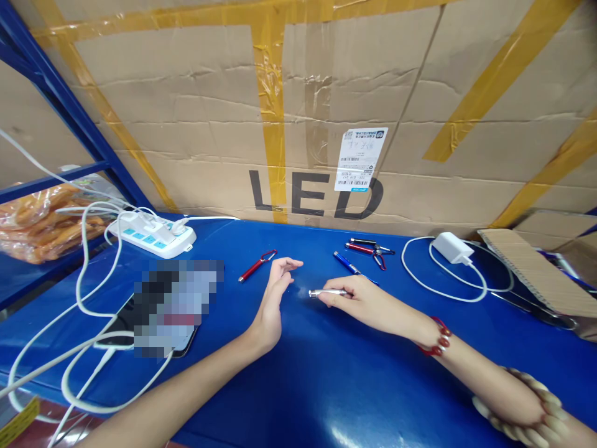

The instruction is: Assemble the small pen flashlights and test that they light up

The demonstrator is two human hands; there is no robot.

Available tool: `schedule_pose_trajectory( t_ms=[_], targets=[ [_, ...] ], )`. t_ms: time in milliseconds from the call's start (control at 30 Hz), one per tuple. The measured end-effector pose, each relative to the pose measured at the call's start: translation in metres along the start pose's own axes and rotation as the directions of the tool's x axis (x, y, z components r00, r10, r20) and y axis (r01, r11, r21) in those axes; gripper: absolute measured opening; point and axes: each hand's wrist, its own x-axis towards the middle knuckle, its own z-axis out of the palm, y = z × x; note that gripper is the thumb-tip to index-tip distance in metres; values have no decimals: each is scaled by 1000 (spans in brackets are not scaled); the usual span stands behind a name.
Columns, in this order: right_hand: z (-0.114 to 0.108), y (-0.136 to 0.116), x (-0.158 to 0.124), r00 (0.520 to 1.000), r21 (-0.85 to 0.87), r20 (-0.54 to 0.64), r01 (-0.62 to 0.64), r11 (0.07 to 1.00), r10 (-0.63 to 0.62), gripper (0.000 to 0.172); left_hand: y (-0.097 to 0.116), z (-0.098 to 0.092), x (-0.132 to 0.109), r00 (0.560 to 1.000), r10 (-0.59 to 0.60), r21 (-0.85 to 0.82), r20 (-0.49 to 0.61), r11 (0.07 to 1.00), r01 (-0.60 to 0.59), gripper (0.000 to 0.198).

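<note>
My right hand [364,298] grips a small silver flashlight [326,292] between thumb and fingers, its front end pointing left. A faint pale glow shows just off that end. My left hand [275,305] is held up on edge to the left of it, fingers stretched out and holding nothing. Left of my left hand lies a red flashlight [252,269] with a carabiner clip. Beyond my right hand rest a blue flashlight [346,263], another red one [359,248] with a clip, and a black one [362,241].
A white power strip [156,235] with plugs and looping cables stands at the back left, near phones [119,323]. A white charger [452,247] and cord lie right. A big taped cardboard box [209,137] walls off the back of the blue table [298,398].
</note>
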Motion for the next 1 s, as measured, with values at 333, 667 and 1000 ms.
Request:
schedule_pose_trajectory(
  t_ms=[333,667,1000],
  targets=[
    [-2,-3,-1,1000,-18,0,15,1000,-15,41,2,1,-2,1000,17,1,-2,1000,-17,23],
    [-3,-1,0,1000,-1,9,14,1000,-14,40,2,0,-1,1000,8,9,5,1000,-8,22],
    [-15,3,-2,998,-110,-57,-39,993,33,45,4,1,-2,1000,-8,4,-6,1000,8,23]
  ],
)
